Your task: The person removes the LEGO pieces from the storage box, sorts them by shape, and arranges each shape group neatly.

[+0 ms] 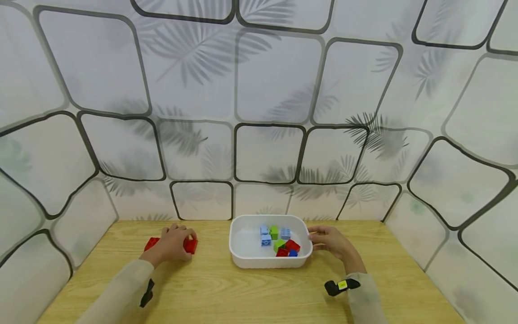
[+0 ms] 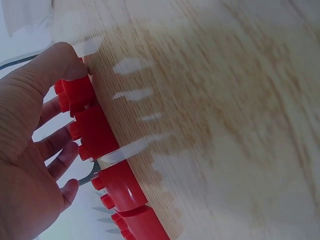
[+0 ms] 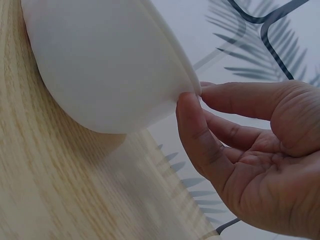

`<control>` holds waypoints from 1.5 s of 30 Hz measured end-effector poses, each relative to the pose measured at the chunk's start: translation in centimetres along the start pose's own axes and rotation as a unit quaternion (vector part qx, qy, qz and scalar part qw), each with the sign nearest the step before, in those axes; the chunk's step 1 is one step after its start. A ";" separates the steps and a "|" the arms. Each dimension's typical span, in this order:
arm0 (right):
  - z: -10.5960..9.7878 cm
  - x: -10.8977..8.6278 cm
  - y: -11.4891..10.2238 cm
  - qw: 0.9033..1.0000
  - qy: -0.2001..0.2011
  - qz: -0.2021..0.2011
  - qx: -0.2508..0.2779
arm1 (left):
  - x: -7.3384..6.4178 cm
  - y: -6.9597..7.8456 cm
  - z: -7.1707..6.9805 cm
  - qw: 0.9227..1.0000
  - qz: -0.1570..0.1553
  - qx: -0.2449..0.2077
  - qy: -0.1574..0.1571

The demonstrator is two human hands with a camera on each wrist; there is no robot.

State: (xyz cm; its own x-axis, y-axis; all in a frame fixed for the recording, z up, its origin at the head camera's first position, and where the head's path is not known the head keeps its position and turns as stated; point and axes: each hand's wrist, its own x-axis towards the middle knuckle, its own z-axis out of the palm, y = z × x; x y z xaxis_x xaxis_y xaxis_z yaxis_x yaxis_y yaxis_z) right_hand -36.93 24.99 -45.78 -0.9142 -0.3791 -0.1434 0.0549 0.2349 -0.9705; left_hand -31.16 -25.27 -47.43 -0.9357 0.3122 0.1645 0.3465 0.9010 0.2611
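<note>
On the left of the table, my left hand (image 1: 173, 243) holds the end red toy brick (image 2: 80, 92) of a row, its thumb on the near side and the fingers curled behind. More red bricks (image 2: 120, 185) stand in line beside it, studs toward the palm, and one red brick (image 1: 151, 243) shows left of the hand in the head view. A white plastic bin (image 1: 267, 262) stands in the middle. My right hand (image 1: 332, 241) pinches the bin's right rim between thumb and fingers, which the right wrist view shows closely.
Inside the bin lie several loose bricks: light blue bricks (image 1: 285, 233), green bricks (image 1: 274, 232), red bricks (image 1: 292, 245) and a dark blue brick (image 1: 292, 253). The wooden table (image 1: 243, 297) meets a patterned curtain (image 1: 267, 153) at the back and sides.
</note>
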 end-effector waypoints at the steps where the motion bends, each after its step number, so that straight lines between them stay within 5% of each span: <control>1: 0.0 0.0 0.0 1.000 0.000 0.000 -0.002 | 0.0 0.0 0.0 1.000 0.000 -0.001 0.001; 19: -0.3 0.1 0.4 1.000 0.005 -0.004 0.001 | 0.0 0.7 -0.2 1.000 -0.007 -0.025 0.005; 28: -0.4 0.0 0.2 1.000 -0.001 -0.001 0.005 | 0.8 2.4 -2.2 0.997 0.014 -0.059 0.041; 36: -0.2 0.3 0.3 1.000 -0.005 -0.005 0.012 | 3.7 6.4 -3.1 0.994 0.046 -0.093 0.044; 45: -0.2 0.3 0.4 1.000 -0.004 -0.006 0.008 | 7.5 14.8 -1.5 0.988 0.079 -0.119 0.057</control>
State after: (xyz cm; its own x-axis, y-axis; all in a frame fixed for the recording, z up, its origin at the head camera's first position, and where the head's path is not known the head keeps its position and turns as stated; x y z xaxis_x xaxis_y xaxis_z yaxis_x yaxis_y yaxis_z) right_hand -37.25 25.11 -46.15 -0.9119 -0.3882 -0.1329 0.0503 0.2158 -0.9751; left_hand -32.98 -10.01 -40.85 -0.8598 0.3955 0.3229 0.5062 0.7428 0.4381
